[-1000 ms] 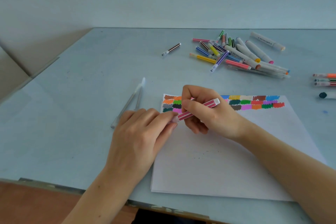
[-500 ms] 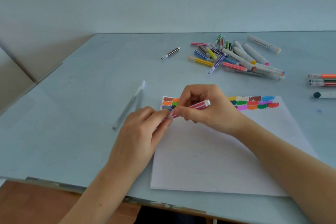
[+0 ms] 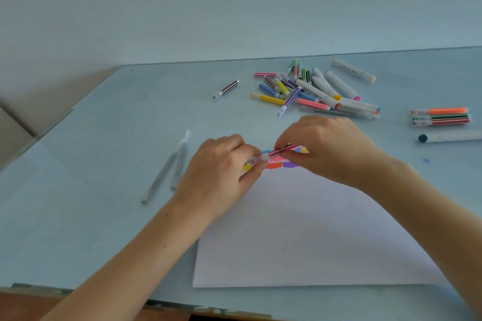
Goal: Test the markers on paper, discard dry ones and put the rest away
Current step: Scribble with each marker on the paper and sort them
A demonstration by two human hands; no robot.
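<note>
A pink striped marker (image 3: 284,150) is held between both hands above the top edge of the white paper (image 3: 313,229). My right hand (image 3: 331,146) grips its barrel. My left hand (image 3: 221,172) pinches the clear cap (image 3: 262,157) at its left end. My hands hide most of the coloured test patches (image 3: 276,165) at the top of the sheet. A heap of several markers (image 3: 313,88) lies at the back of the table.
Two clear pens (image 3: 169,167) lie left of the paper. A brown striped marker (image 3: 226,89) lies alone at the back. At the right edge lie three markers (image 3: 440,117) and a white marker with a dark cap (image 3: 448,136). A blue ink spot (image 3: 425,160) marks the table.
My hands and the pink marker have shifted right and up in view, now covering more of the patches. The camera has tilted, so the table sits lower in the frame.
</note>
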